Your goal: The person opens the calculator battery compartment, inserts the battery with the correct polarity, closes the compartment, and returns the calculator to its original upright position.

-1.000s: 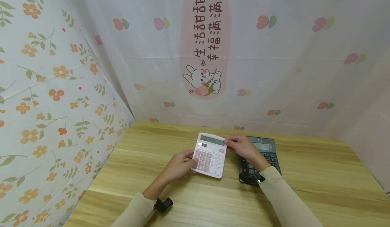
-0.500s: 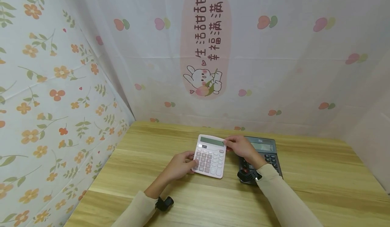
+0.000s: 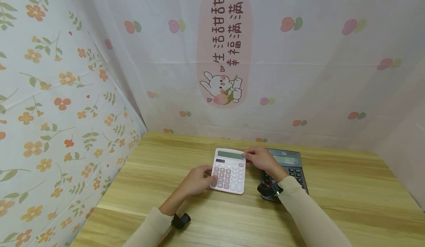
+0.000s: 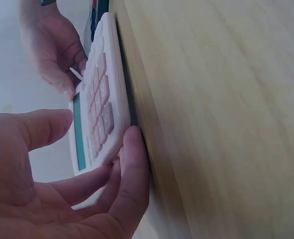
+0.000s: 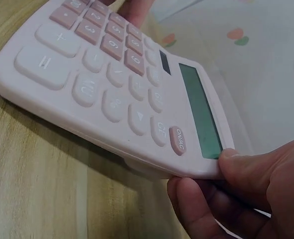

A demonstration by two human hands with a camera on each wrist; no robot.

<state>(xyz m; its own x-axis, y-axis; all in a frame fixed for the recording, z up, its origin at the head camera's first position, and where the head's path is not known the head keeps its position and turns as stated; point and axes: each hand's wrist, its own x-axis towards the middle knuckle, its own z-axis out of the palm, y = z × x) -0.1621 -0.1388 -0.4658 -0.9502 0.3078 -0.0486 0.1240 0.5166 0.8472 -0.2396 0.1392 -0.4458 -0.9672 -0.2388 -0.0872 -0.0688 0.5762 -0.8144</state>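
Observation:
A pale pink calculator (image 3: 232, 171) with a green-grey display is held between both hands over the wooden table (image 3: 159, 188). At its left edge, the left hand (image 3: 198, 180) has fingers curled under the rim and its thumb over the number keys; the left wrist view shows those fingers (image 4: 132, 169) against the near side. The right hand (image 3: 262, 160) pinches the far right corner, its thumb (image 5: 236, 162) beside the display and fingers below. In the right wrist view the calculator's display end is raised off the table. Whether its near edge touches the wood, I cannot tell.
A larger dark calculator (image 3: 292, 161) lies just right of the pink one, partly covered by the right hand and wrist. Its display reads 0. Behind the table hangs a printed curtain (image 3: 299, 84); a flowered curtain (image 3: 49, 99) lines the left side.
The pink calculator has turned slightly counterclockwise and its display end has come a little nearer. Both hands have shifted slightly with it. The dark calculator stays in place.

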